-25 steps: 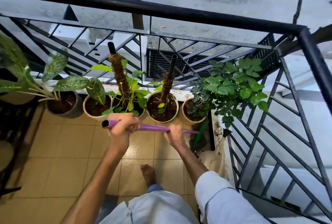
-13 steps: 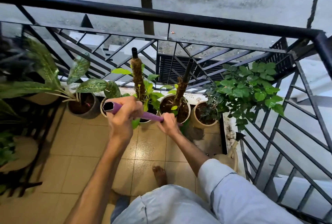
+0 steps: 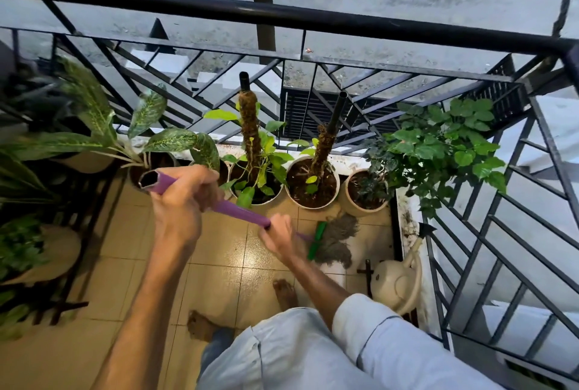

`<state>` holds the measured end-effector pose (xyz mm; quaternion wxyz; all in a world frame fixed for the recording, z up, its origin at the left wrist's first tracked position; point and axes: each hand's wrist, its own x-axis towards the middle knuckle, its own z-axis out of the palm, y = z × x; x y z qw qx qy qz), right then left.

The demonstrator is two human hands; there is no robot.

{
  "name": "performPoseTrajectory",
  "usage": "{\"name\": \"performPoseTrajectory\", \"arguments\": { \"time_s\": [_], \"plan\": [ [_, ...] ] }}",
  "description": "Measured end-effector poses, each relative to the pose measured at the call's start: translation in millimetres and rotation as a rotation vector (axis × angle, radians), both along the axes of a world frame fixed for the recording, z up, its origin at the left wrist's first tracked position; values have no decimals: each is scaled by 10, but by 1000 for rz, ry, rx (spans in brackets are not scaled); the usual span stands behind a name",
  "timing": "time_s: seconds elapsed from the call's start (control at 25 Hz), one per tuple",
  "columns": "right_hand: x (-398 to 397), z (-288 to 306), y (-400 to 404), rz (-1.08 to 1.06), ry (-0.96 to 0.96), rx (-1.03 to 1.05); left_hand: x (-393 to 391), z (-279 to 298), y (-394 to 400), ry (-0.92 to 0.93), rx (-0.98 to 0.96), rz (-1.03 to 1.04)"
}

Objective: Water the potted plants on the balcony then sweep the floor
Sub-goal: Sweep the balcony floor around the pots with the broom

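I hold a mop by its purple handle (image 3: 238, 212) with both hands. My left hand (image 3: 181, 201) grips near the handle's open top end, and my right hand (image 3: 279, 237) grips lower down. The green clamp (image 3: 316, 241) and grey string head (image 3: 340, 241) rest on the beige tiled floor (image 3: 131, 252), just in front of the pots. A row of potted plants stands along the railing: a spotted-leaf plant (image 3: 150, 145), two pots with moss poles (image 3: 250, 139) (image 3: 324, 145), and a bushy green plant (image 3: 438, 145).
A cream watering can (image 3: 396, 283) sits on the floor at the right by the black railing (image 3: 282, 18). More potted plants on a dark stand (image 3: 34, 248) fill the left side. My bare feet (image 3: 285, 294) stand on the tiles. The street lies below.
The mop head has come back from the right corner into view on the tiles in front of the pots. My view has tilted down, showing the watering can and both feet.
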<state>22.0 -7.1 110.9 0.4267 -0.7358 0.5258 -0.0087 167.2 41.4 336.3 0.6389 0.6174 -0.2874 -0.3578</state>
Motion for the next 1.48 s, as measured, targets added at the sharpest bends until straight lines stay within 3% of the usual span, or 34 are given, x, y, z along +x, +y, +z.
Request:
{"name": "performPoseTrajectory", "arguments": {
  "time_s": [0.08,0.2,0.44,0.56,0.8,1.04,1.28,1.48],
  "plan": [
    [197,-82,235,-94,-64,18,35,45,112,-12,-13,96],
    [587,-61,370,-47,-93,1,177,148,375,-33,-91,217],
    [1508,161,265,53,-40,-79,721,143,775,66,-303,414],
    [1721,90,256,111,61,-120,961,99,940,140,-263,478],
    [2292,81,1052,42,123,-57,1760,225,1499,144,-131,406],
    [3159,185,2139,80,9,164,2493,418,2107,131,-13,480],
    [3727,330,1990,177,66,62,2792,403,2377,49,-124,329],
    [3980,410,1645,91,142,-59,3248,295,2402,196,-195,303]
  ]
}}
